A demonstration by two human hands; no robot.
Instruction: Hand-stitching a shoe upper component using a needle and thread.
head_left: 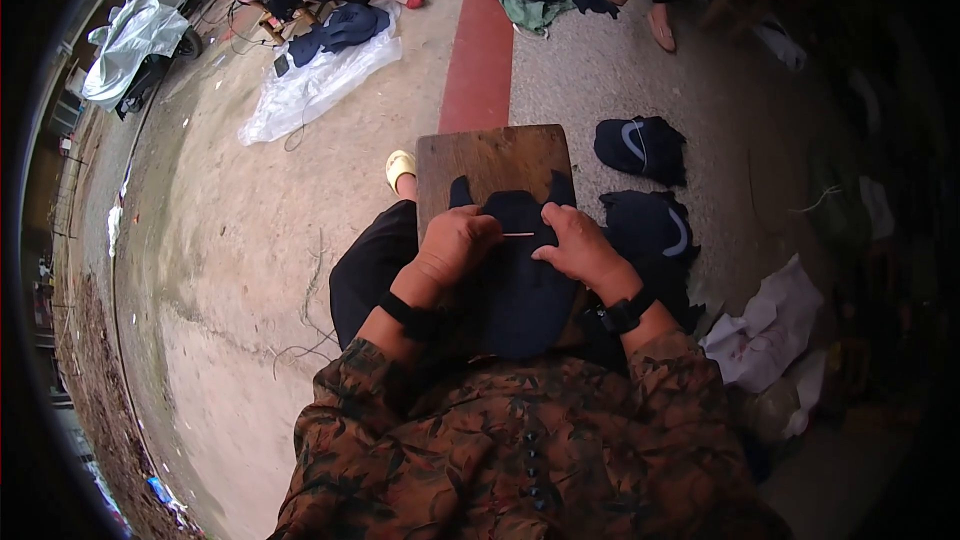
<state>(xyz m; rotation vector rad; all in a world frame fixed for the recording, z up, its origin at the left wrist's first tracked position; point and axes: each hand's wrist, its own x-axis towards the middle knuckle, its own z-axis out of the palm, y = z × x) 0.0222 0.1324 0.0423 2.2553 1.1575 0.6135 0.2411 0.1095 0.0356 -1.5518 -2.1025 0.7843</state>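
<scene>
A dark navy cut piece (528, 295), shaped like a shoe upper with two upright prongs at its far end, lies flat on a brown wooden board (490, 152) in front of me. A short pale strip (518, 234) crosses the piece between my hands. My left hand (458, 243) is closed on the piece's left side, its fingertips by the strip's left end. On the other side, my right hand (585, 250) grips the edge between thumb and curled fingers. What lies under the fingertips is hidden.
Two dark bundles of similar pieces, the far one (640, 150) tied and the near one (650, 230) larger, lie right of the board. A white plastic bag (770, 325) sits at lower right. Ahead are plastic sheeting (320, 85), a green cloth (525, 10) with dark bundles, and other people's legs.
</scene>
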